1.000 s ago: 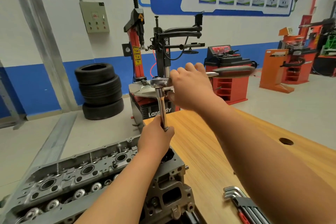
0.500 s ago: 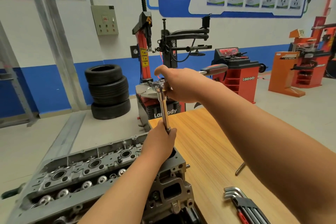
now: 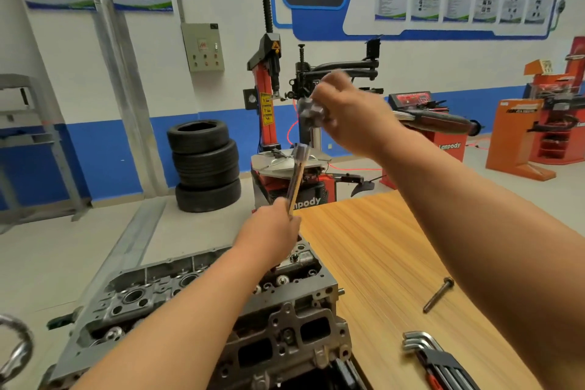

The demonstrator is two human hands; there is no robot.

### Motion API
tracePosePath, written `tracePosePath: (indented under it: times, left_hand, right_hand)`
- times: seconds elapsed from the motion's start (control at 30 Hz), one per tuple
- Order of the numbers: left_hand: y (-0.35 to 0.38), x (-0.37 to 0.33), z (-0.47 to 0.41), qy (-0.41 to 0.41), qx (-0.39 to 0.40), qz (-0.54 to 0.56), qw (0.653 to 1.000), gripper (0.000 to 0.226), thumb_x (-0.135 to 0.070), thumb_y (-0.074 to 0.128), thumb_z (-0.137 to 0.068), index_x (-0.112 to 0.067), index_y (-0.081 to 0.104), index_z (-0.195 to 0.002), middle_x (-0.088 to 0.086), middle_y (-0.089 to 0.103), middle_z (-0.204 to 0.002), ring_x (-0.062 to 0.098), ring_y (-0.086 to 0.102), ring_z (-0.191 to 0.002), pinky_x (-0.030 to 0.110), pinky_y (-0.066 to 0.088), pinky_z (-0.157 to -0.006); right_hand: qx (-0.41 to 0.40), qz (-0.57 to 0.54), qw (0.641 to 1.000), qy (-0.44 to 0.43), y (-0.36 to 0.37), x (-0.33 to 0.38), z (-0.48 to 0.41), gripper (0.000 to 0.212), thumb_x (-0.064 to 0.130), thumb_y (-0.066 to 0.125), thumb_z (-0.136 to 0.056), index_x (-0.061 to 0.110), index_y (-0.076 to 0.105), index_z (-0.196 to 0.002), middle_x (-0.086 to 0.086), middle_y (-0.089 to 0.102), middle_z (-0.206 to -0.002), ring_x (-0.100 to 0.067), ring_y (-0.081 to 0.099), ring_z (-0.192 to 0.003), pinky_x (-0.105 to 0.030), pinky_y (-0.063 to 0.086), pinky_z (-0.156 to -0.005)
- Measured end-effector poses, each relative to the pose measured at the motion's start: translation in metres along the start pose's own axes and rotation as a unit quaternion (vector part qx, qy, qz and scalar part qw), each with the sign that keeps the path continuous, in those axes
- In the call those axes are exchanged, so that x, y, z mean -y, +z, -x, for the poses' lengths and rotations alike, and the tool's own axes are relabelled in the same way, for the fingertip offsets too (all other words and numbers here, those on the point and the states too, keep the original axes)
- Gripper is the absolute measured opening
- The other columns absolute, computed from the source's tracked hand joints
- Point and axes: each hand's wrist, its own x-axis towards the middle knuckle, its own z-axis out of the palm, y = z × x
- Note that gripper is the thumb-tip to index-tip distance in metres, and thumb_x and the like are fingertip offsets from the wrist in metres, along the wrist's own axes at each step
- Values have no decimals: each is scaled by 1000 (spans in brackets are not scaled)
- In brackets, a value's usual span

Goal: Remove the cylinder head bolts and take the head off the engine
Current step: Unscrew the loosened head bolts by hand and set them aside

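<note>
1. Plainly, your left grip [image 3: 269, 237] was clenched round the lower end of the extension [image 3: 297, 174], just above the far end of the head [image 3: 177, 291].
2. That bar's long axis stood nearly upright, its top leaning a little to the right. Its lower tip was hidden under your fist, so you could not tell whether it sat on a bolt.
3. Your right grip [image 3: 351, 117] was grasping the ratchet [image 3: 437, 119] at its drive end, with the handle running out to the right. The blur hid how your fingers lay.
4. The ratchet's drive end lay above and slightly right of the bar's top, apart from it, not touching. By my reading, whatever you did next with the two tools turned on that gap, and your right grip was the nearer one to it.
5. The head sat on the engine at the counter's [image 3: 364, 247] left edge, not yet lifted.
6. Counted: one head, one extension, one ratchet.
7. One loose bolt [image 3: 438, 294] lay on the counter, right of the head and well apart from both grips.
8. One set of hex keys [image 3: 433, 355] lay near the bolt, at the counter's near edge.
9. Bolts left in the head could not be counted; your left arm covered much of it.
</note>
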Motion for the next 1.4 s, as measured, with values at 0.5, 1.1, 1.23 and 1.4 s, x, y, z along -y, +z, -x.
tracePosePath:
  times: [0.5, 1.1, 1.23, 1.4]
  left_hand:
    - [7, 15, 4, -30, 47, -35, 998, 26, -45, 48, -95, -21, 51, -87, -1, 55, -81, 19, 54, -76, 33, 41, -60]
    - [100, -155, 29, 28, 284, 255, 924, 20, -30, 49, -95, -16, 60, -101, 9, 72, -82, 14, 48, -49, 22, 38, -42]
    - [129, -156, 28, 81, 333, 211, 915, 29, -43, 54, -93, -21, 64, -110, 1, 70, -90, 10, 59, -67, 25, 46, -58]
    - [182, -183, 24, 69, 277, 240, 928, 38, -45, 58, -92, -25, 57, -125, -7, 65, -110, 14, 61, -105, 28, 50, -78]
  right_hand:
    - [420, 82, 731, 532, 74, -84, 283, 25, 12, 49, -92, 11, 58, -115, -6, 57, -100, -23, 60, -83, -34, 55, -66]
    - [90, -571, 597, 556, 56, -29, 244, 42, 53, 45, -90, 19, 69, -100, -6, 66, -88, -21, 61, -73, -30, 49, -60]
    - [0, -617, 515, 595, 67, -42, 279, 23, 26, 49, -99, 7, 61, -98, -5, 61, -75, -15, 58, -60, -30, 49, -55]
    - [-74, -518, 508, 684, 84, -75, 300, 19, 23, 48, -98, 10, 61, -93, -4, 62, -73, -18, 60, -65, -33, 49, -58]
